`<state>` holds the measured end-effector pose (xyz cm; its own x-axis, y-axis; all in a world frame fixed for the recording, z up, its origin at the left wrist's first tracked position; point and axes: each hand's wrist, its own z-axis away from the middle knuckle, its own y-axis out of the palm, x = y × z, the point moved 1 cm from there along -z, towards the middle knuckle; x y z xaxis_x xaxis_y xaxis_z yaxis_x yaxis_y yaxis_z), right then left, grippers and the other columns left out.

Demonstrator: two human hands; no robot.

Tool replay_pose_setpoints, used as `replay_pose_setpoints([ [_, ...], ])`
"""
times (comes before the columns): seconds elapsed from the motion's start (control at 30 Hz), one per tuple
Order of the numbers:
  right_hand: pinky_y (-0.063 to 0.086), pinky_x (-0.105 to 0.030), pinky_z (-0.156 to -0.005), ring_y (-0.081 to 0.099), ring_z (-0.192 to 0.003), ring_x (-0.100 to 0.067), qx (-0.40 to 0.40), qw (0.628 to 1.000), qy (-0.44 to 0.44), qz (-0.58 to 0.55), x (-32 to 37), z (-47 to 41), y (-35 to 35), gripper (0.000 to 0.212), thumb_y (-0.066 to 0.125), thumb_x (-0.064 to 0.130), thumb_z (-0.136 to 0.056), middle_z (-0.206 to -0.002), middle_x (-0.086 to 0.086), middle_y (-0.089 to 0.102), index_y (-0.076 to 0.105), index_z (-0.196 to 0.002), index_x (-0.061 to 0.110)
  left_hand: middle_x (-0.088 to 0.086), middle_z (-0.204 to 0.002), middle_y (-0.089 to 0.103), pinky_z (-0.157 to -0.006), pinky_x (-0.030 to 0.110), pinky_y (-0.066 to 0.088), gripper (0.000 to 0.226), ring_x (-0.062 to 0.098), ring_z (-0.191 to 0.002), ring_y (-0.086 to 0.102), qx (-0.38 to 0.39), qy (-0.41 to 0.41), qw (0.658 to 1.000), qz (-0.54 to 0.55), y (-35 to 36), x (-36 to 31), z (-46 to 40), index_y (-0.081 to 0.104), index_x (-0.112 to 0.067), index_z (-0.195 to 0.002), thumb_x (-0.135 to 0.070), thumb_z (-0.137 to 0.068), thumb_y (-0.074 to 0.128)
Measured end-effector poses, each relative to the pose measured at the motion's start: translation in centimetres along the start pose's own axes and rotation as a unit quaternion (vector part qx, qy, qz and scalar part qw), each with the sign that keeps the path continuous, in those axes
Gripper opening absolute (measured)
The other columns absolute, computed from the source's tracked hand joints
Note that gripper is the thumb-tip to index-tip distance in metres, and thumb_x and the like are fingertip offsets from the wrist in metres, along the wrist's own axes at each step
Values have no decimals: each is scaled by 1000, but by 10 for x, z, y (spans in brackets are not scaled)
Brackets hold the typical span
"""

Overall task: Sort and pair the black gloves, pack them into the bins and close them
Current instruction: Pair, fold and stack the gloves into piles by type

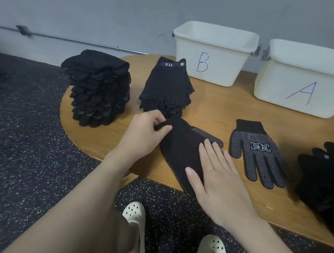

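A black dotted glove (180,147) lies at the table's front edge. My left hand (145,133) pinches its cuff, and my right hand (217,173) presses flat on its finger end. To the right lies a single dotted glove (256,154), palm up, with a white logo. A tall stack of dotted gloves (99,90) stands at the far left. Beside it sits a stack of fingerless gloves (166,86) marked 5.11. A loose black glove heap (323,181) lies at the right edge. Open white bins marked B (212,59) and A (300,89) stand at the back.
The wooden table (210,112) has a rounded left end and stands against a grey wall. Dark speckled floor lies to the left and in front. My white perforated shoes (136,214) show below the table edge. No bin lids are in view.
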<state>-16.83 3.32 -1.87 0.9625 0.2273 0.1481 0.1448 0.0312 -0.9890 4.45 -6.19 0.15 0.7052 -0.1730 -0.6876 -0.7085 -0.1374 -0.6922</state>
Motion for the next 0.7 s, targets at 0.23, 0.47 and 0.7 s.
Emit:
replay_pose_setpoints([
  [0.23, -12, -24, -125, -20, -150, 9, -37, 995, -35, -86, -23, 4, -24, 73, 12, 65, -103, -170, 16, -3, 7, -165, 26, -13, -81, 65, -65, 10, 42, 15, 3, -71, 58, -61, 128, 983, 117, -5, -37, 25, 66, -22, -87, -21, -88, 80],
  [0.47, 8, -29, -129, 11, -153, 2, -109, 978, 12, -179, -48, 9, -42, 54, 40, 20, -104, -167, 7, 28, 38, -158, 16, -9, -91, 63, -74, 20, 47, 12, 5, -84, 57, 1, 233, 972, 37, 13, -59, 64, 73, -16, -99, -14, -89, 79],
  [0.7, 12, -27, -126, 14, -155, -4, -110, 973, 15, -201, -53, 4, -44, 47, 42, 11, -103, -166, 7, 29, 52, -149, 14, 2, -93, 66, -74, 37, 56, 17, 20, -84, 63, 28, 292, 953, -78, 38, -68, 80, 77, -8, -104, -13, -88, 80],
])
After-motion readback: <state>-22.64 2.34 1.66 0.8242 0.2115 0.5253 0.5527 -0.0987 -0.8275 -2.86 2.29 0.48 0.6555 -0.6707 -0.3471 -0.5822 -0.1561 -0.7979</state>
